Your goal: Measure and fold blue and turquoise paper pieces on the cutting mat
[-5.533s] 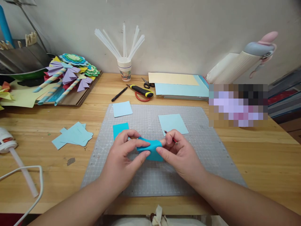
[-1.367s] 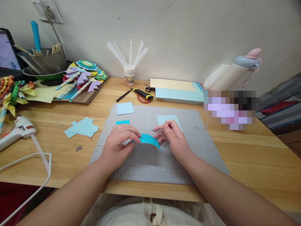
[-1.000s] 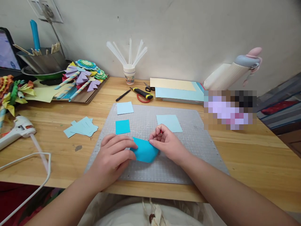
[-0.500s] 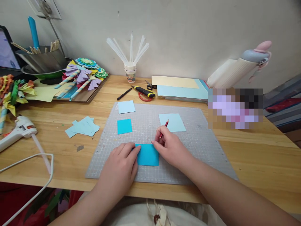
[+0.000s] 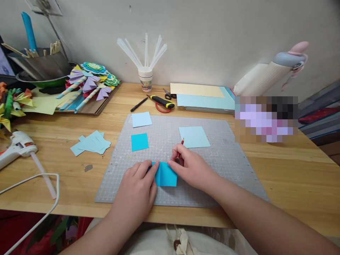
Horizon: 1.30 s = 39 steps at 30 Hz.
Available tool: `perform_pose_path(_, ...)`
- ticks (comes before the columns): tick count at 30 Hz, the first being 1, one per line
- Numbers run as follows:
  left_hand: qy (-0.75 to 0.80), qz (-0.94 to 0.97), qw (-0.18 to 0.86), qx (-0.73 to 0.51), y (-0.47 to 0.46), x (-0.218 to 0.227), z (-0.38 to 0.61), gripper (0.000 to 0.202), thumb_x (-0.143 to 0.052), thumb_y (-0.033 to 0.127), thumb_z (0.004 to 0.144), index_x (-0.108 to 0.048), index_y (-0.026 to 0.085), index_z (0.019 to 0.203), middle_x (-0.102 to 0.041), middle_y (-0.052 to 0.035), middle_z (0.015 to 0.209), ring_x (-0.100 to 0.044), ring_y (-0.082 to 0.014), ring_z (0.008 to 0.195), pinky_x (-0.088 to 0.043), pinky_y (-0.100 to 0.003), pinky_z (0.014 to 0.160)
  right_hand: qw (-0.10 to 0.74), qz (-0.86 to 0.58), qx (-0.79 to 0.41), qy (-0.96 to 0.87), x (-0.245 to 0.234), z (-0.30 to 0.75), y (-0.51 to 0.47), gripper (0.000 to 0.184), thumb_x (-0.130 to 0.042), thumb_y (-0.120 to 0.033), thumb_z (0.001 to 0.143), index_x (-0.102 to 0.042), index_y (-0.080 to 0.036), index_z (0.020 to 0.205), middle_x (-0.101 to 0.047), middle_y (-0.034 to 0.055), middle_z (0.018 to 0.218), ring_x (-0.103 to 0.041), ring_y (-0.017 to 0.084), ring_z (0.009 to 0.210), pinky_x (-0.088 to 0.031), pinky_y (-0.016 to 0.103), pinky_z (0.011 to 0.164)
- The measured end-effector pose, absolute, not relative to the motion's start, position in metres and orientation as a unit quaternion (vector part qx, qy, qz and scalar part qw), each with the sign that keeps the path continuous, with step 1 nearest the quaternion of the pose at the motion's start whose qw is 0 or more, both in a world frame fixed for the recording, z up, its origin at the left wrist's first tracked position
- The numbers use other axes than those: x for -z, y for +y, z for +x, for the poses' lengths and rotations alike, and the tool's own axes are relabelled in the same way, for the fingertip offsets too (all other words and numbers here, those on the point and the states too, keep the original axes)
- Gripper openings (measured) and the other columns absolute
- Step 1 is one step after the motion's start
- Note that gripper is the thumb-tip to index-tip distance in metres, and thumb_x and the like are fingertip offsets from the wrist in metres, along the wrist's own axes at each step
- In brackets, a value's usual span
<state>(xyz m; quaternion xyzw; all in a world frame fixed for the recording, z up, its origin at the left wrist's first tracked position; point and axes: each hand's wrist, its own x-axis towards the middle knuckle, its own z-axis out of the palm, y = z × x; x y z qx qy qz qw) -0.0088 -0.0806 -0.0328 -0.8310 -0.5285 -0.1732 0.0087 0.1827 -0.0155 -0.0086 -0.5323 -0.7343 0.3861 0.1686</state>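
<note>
A bright blue paper [image 5: 166, 175], folded, lies flat on the grey cutting mat [image 5: 212, 170]. My left hand [image 5: 138, 187] rests with flat fingers on the paper's left edge. My right hand [image 5: 190, 166] presses the paper's upper right corner with a fingertip while its other fingers are closed round a red pencil [image 5: 180, 148]. A small bright blue square [image 5: 139, 141] lies further back on the mat, with two pale blue squares [image 5: 141, 119] [image 5: 193, 136] beyond it.
Pale blue paper scraps [image 5: 90, 143] lie left of the mat. A glue gun [image 5: 18, 148] and its white cable sit at the far left. A utility knife [image 5: 162, 101], scissors, a pen, a cup of glue sticks [image 5: 145, 78] and stacked paper sheets [image 5: 204, 97] stand behind.
The blue paper was curled up between both hands; it now lies folded flat on the mat, nearer to me, under both hands' fingers.
</note>
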Motion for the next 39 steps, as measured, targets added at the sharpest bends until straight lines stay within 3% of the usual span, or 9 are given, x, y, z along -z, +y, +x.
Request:
perform_pose_path(6, -0.529, -0.83, 0.021, 0.175, -0.0821, 0.0341, -0.0093, 0.038, -0.043, 0.012, 0.088, -0.056, 0.014, 0.124, -0.061, -0.0117, 0.109, -0.056, -0.0255, 0.096, -0.05, -0.042, 0.077, 0.177, -0.549, -0.376, -0.725, 0.011, 0.181, -0.0163, 0.015, -0.051, -0.029, 0.085, -0.037, -0.024, 0.079, -0.052, -0.0056, 0.07, -0.047, 0.013, 0.061, -0.031, 0.026, 0.055)
perform_pose_path(12, -0.527, -0.833, 0.034, 0.164, -0.0813, 0.0337, -0.0083, 0.043, -0.043, 0.011, 0.086, -0.055, 0.015, 0.127, -0.061, -0.0116, 0.111, -0.055, -0.0259, 0.095, -0.049, -0.042, 0.075, 0.12, -0.573, -0.316, -0.747, 0.0084, 0.1799, -0.017, 0.012, -0.047, -0.02, 0.084, -0.037, -0.024, 0.078, -0.053, -0.0066, 0.064, -0.046, 0.013, 0.055, -0.027, 0.026, 0.052)
perform_pose_path(23, -0.528, -0.835, 0.015, 0.153, -0.0793, 0.0306, -0.0079, 0.044, -0.043, 0.01, 0.084, -0.055, 0.016, 0.127, -0.062, -0.0106, 0.111, -0.056, -0.0252, 0.092, -0.048, -0.041, 0.074, 0.093, -0.559, -0.298, -0.768, 0.0082, 0.1807, -0.018, 0.014, -0.046, -0.013, 0.08, -0.037, -0.023, 0.078, -0.053, -0.0068, 0.063, -0.047, 0.013, 0.056, -0.024, 0.026, 0.053)
perform_pose_path(31, -0.554, -0.803, 0.012, 0.219, -0.0827, 0.0313, -0.0113, 0.043, -0.046, 0.017, 0.09, -0.048, 0.016, 0.133, -0.06, -0.0116, 0.12, -0.054, -0.0249, 0.107, -0.046, -0.041, 0.088, 0.182, -0.574, -0.333, -0.726, 0.0137, 0.1848, -0.0141, 0.013, -0.046, -0.025, 0.087, -0.036, -0.024, 0.079, -0.051, -0.0063, 0.064, -0.047, 0.013, 0.056, -0.03, 0.025, 0.053)
perform_pose_path(39, -0.537, -0.826, 0.026, 0.169, -0.0825, 0.0314, -0.0085, 0.034, -0.044, 0.019, 0.092, -0.059, 0.015, 0.122, -0.064, -0.01, 0.122, -0.057, -0.0261, 0.109, -0.046, -0.043, 0.089, 0.195, -0.594, -0.33, -0.708, 0.0113, 0.1858, -0.0113, 0.016, -0.048, -0.032, 0.087, -0.036, -0.024, 0.08, -0.051, -0.0057, 0.064, -0.047, 0.014, 0.057, -0.03, 0.026, 0.054)
